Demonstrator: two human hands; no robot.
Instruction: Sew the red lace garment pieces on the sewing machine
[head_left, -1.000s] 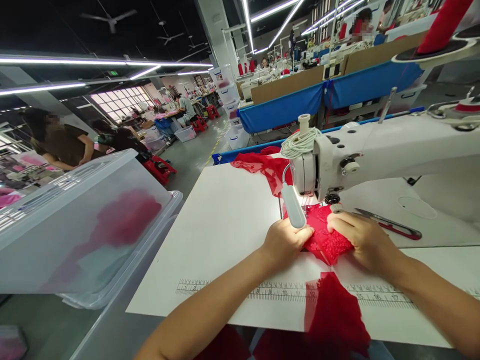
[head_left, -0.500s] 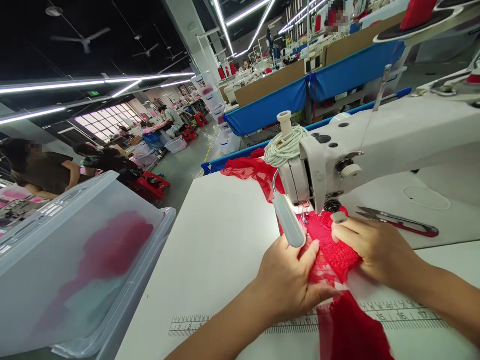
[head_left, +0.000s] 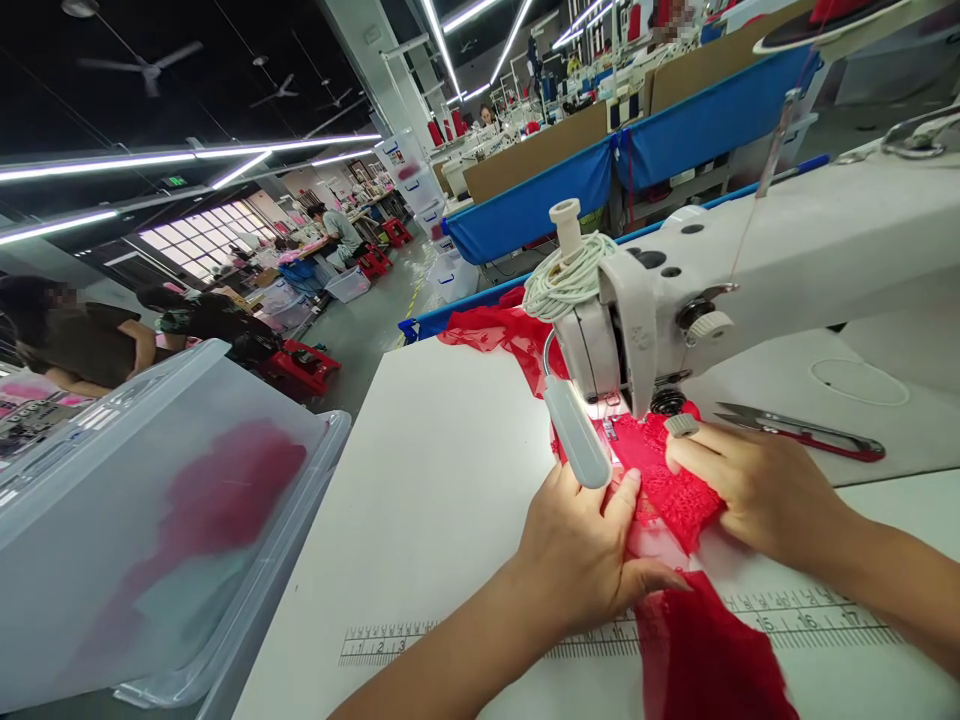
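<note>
Clearly, with the left hand (head_left: 585, 550) spread flat and the right hand (head_left: 750, 490) pressing the red lace (head_left: 667, 490) beneath the sewing machine (head_left: 675, 300), fingertips so near the needle risk being pricked.

Both hands press flat on red lace fabric (head_left: 671, 495) under the head of a white sewing machine (head_left: 750, 280). The left hand (head_left: 585, 550) lies near the small lamp (head_left: 577, 435); the right hand (head_left: 750, 490) holds the lace's right side. Scissors (head_left: 802, 432) rest farther right. A translucent plastic bin (head_left: 150, 500) stands at the left.
</note>
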